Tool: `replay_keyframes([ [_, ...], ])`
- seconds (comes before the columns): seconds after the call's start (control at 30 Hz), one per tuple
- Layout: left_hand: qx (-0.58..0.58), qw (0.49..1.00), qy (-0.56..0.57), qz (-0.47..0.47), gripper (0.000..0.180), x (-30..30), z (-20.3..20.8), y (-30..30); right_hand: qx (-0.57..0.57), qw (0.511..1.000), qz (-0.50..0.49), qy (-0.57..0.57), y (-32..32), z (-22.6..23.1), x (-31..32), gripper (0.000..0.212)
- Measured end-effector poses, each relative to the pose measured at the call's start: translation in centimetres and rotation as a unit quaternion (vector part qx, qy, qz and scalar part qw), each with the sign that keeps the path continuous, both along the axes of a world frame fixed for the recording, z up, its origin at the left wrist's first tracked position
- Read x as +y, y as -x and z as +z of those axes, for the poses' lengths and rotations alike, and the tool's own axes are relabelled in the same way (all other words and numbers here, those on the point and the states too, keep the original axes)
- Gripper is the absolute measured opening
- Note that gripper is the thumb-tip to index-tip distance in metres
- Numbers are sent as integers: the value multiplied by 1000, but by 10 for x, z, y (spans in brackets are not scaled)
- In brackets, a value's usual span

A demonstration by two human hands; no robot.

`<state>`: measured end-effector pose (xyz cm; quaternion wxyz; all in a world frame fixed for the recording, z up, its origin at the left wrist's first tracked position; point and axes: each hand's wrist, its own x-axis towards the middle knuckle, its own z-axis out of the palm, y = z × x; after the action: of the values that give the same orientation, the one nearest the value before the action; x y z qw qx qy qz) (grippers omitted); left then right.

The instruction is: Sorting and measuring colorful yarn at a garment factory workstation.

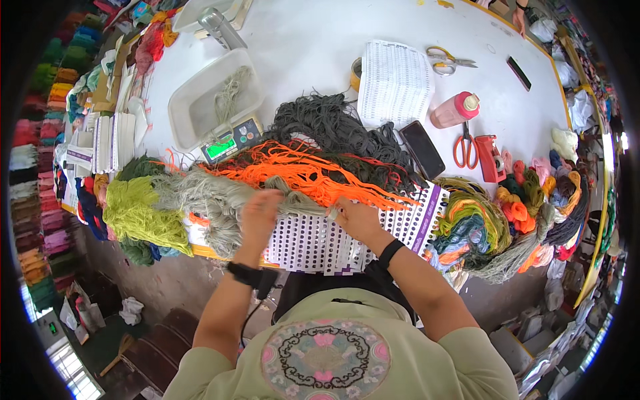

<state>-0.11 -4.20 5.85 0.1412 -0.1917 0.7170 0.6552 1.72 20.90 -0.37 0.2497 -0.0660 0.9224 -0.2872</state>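
Note:
My right hand (358, 219) is closed on the end of a grey thread strand (298, 203), which stretches left toward my other hand. My left hand (259, 217) is at the grey thread and smeared by motion, so its fingers cannot be read. To its left spreads a loose heap of grey thread (207, 190). Bright orange thread (293, 167) lies just beyond my hands, with dark grey thread (327, 127) behind it. Under my hands are white punched cards (307, 240) with rows of holes and purple strips.
A plastic bin (187, 107) holding pale thread stands by a digital scale (232, 142). Yellow-green thread (143, 213) lies at left, multicoloured skeins (470, 227) at right. Beyond are a phone (422, 150), red-handled scissors (465, 148), a pink bottle (453, 112), and a printed sheet (395, 83).

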Motion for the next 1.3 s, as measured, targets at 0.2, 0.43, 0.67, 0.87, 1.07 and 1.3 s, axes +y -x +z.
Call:
replay_keyframes([
  [0.2, 154, 910, 269, -276, 10, 76, -47, -9, 47, 998, -5, 32, 1, 7, -3, 23],
  [0.43, 109, 869, 250, -413, 11, 56, -65, 10, 100, 994, 26, 31, 0, -5, 1, 18],
  [0.67, 80, 838, 290, -455, 13, 36, -52, 13, 98, 995, 9, -6, -6, -18, 0, 14],
  [0.87, 52, 851, 304, -426, 16, 25, -43, 20, 91, 996, 9, -4, 3, -15, 0, 10],
  [1.07, 57, 878, 224, -419, 32, 67, -34, 18, 136, 990, 9, 21, 3, -21, 19, 10],
  [1.3, 141, 857, 221, -444, 27, 52, -86, 1, 31, 996, 79, 20, -13, -16, -2, 24],
])
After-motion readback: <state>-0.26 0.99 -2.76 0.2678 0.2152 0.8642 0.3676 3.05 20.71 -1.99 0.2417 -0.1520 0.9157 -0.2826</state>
